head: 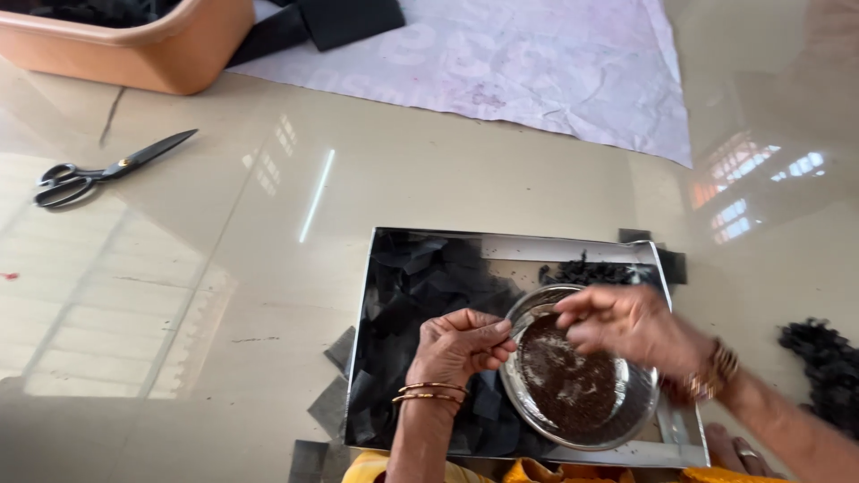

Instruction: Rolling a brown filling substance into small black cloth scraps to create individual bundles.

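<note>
Steel bowl [577,380] of dark brown grains sits right under both hands, left hand [461,344] pinching its rim, right hand [626,324] pinched shut over the grains, on a metal tray [537,247] of black scraps [416,286], scissors [98,170] far off left.

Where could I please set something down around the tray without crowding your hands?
Free floor lies between the scissors and the tray, and between the tray and the white sheet. Inside the tray it is crowded: black pieces, the steel bowl, left hand, right hand.

No packages, labels, signs, screens visible.
</note>
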